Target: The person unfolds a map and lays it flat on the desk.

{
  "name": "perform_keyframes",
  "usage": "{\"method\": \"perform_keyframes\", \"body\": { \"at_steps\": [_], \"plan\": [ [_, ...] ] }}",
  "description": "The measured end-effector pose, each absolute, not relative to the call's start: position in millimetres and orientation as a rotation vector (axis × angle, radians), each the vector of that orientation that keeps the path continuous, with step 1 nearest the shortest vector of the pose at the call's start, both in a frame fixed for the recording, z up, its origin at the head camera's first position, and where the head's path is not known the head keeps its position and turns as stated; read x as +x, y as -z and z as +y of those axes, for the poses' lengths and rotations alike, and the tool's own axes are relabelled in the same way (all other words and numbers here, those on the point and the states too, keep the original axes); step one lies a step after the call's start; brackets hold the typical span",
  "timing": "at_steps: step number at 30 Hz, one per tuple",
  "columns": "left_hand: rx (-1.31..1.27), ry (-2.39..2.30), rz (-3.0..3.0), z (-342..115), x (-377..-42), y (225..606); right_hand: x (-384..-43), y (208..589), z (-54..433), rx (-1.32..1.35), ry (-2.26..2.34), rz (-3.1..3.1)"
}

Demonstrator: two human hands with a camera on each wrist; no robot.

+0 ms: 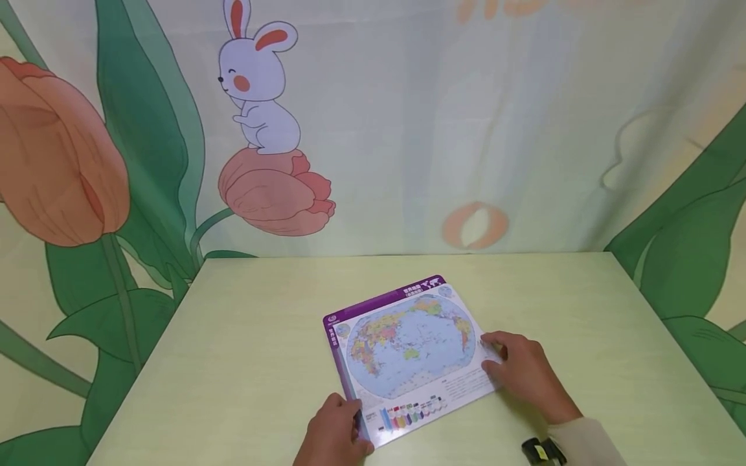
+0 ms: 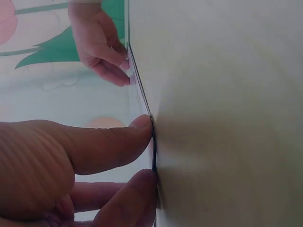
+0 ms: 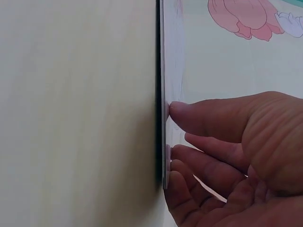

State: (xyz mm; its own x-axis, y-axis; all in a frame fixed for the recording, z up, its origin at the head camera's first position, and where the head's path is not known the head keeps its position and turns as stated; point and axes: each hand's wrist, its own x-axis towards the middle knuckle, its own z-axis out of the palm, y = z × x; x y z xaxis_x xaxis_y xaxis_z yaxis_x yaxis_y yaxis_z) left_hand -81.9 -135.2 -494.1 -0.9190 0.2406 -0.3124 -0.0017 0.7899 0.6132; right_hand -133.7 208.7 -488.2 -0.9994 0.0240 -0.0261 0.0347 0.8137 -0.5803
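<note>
A thin rectangular world map board [image 1: 410, 355] with a purple border lies turned at an angle, low over the table. At its left edge, near the lower left corner, my left hand [image 1: 333, 432] grips it with thumb and fingers. My right hand [image 1: 527, 372] holds the right edge near the lower right corner. In the left wrist view, the left thumb [image 2: 113, 144] and fingertips meet the thin edge. The right wrist view shows the right thumb [image 3: 208, 118] against the board's edge [image 3: 164, 94], fingers curled beside the corner. Whether the board is fully off the table I cannot tell.
The pale yellow table [image 1: 233, 362] extends around the board. Behind it hangs a printed curtain [image 1: 379, 129] with a rabbit, tulips and leaves. A black band-like device [image 1: 543, 451] sits by the right sleeve [image 1: 585, 443].
</note>
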Motion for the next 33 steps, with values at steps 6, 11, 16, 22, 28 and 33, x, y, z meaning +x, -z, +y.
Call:
{"method": "perform_keyframes", "body": {
  "at_steps": [6,11,16,22,28,33],
  "plan": [
    [0.209,-0.938,2.589,-125.8,-75.2,497.8,-142.3,491.0,210.9,0.047,0.966,2.984],
    [0.262,-0.961,2.597,-121.1,-69.9,501.1,-151.2,493.1,210.3,0.060,0.966,2.980],
    [0.301,-0.957,2.609,-117.6,-67.0,502.3,-161.0,495.2,206.0,0.078,0.970,2.984],
    [0.364,-0.952,2.647,-114.6,-63.7,505.2,-167.9,495.2,199.8,0.114,0.991,2.982],
    [0.335,-0.966,2.636,-114.7,-63.9,501.6,-168.4,493.7,196.5,0.132,0.968,2.976],
    [0.245,-0.938,2.584,-118.9,-68.9,494.5,-156.1,487.9,192.4,0.108,0.904,3.016]
  ]
}}
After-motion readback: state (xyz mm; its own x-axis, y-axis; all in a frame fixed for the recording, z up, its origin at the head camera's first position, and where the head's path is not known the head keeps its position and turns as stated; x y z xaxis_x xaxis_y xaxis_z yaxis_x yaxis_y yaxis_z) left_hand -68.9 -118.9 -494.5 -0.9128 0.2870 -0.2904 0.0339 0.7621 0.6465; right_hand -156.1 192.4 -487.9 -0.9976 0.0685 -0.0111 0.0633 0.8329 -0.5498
